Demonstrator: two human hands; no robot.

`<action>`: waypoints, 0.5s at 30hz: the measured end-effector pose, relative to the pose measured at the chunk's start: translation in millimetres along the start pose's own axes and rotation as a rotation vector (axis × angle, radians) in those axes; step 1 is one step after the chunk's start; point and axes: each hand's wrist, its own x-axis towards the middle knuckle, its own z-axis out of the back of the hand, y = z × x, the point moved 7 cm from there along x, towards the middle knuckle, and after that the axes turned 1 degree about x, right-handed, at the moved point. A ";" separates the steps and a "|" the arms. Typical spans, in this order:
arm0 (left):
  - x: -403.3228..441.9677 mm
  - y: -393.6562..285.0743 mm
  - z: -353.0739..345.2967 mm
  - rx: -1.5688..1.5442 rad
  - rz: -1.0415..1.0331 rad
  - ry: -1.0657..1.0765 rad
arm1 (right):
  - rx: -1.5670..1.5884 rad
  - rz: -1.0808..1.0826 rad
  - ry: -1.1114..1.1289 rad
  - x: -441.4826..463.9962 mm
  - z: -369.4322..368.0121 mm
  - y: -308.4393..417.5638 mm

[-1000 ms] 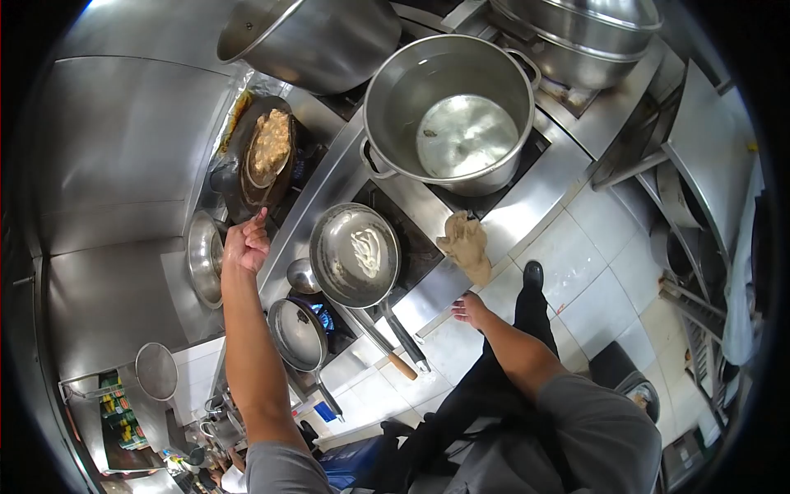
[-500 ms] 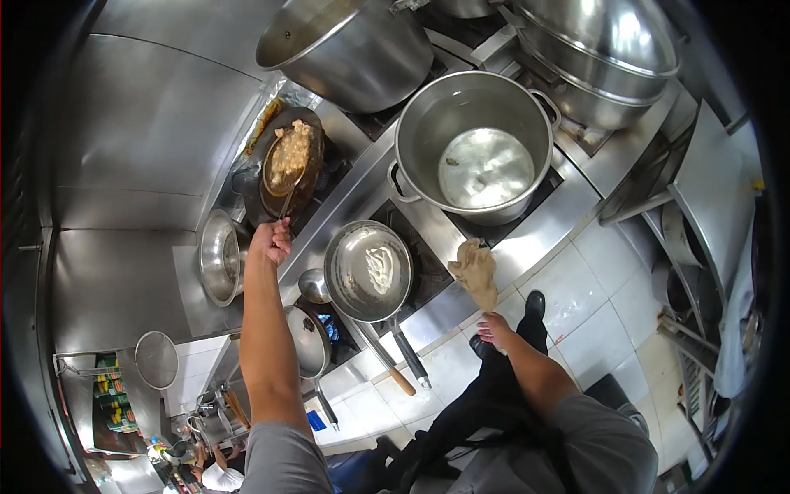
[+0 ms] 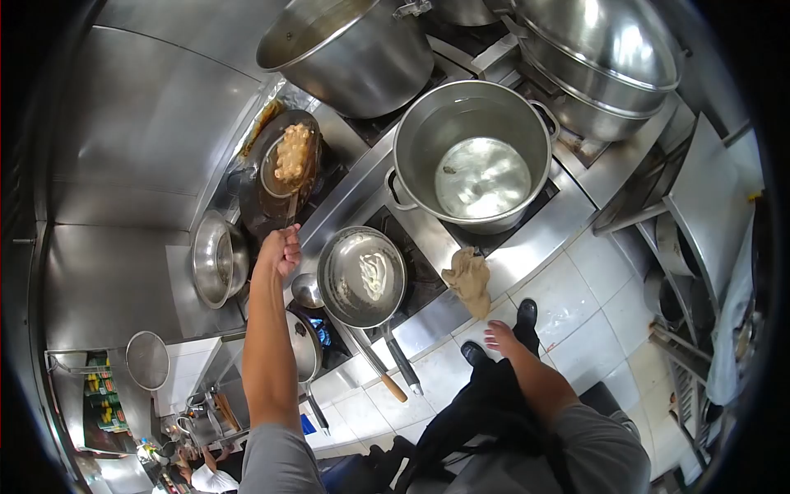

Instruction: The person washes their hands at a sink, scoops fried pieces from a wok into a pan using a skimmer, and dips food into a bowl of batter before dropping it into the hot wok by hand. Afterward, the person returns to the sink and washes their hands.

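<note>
My left hand [image 3: 281,250] is closed round the narrow handle of a utensil [image 3: 293,208], whose head I cannot make out. The handle reaches into a dark pan [image 3: 271,202] at the back left, where lumpy golden-brown food [image 3: 294,154] lies. Lower right, my right hand [image 3: 499,337] is empty, its fingers loosely apart. Just beyond its fingertips a crumpled tan cloth [image 3: 469,280] hangs over the stove's front edge. Between my hands sits a frying pan [image 3: 362,276] with a pale creamy smear [image 3: 373,276] in it.
A large two-handled pot [image 3: 473,156] of clear liquid stands ahead, beside a taller stockpot [image 3: 354,62] and a domed steamer [image 3: 605,58]. A ladle [image 3: 307,291] and steel bowl [image 3: 216,259] lie left. Blue flame [image 3: 322,331] burns under another pan [image 3: 303,350]. Another person [image 3: 212,477] is at lower left.
My right hand has let go of the cloth and drawn slightly away from it. My left hand has shifted a little right and down, still on the handle.
</note>
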 end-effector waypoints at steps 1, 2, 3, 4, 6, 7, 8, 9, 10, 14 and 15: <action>-4.2 2.6 -10.5 -0.016 0.032 0.072 | 0.007 -0.004 0.004 4.4 -22.3 3.9; -1.9 2.6 -7.2 -0.009 0.037 0.063 | 0.032 0.015 0.046 7.4 -46.7 7.3; -1.5 3.1 0.8 -0.083 0.041 0.047 | 0.054 0.026 0.090 7.1 -64.2 2.1; -3.9 1.2 2.9 -0.155 0.039 0.036 | 0.057 0.016 0.098 18.0 -73.8 -8.5; -12.6 1.5 -10.3 -0.151 0.040 0.092 | 0.079 -0.014 0.123 33.4 -96.1 -10.8; -17.6 2.7 -17.9 -0.162 0.042 0.145 | 0.083 -0.016 0.124 32.7 -101.2 -10.1; -15.1 4.7 -11.8 -0.163 0.046 0.137 | 0.052 0.036 0.072 31.0 -102.2 -8.3; -13.7 4.8 -4.5 -0.194 0.041 0.116 | 0.016 0.090 0.023 29.8 -102.0 -7.8; -11.8 3.3 0.9 -0.224 0.032 0.100 | 0.012 0.088 0.028 28.7 -103.5 -8.6; -19.8 13.1 -10.0 -0.218 0.002 0.144 | -0.114 0.118 0.074 31.3 -103.4 -13.6; -19.6 12.2 -5.6 -0.237 -0.033 0.114 | -0.165 0.156 0.069 32.0 -103.3 -10.1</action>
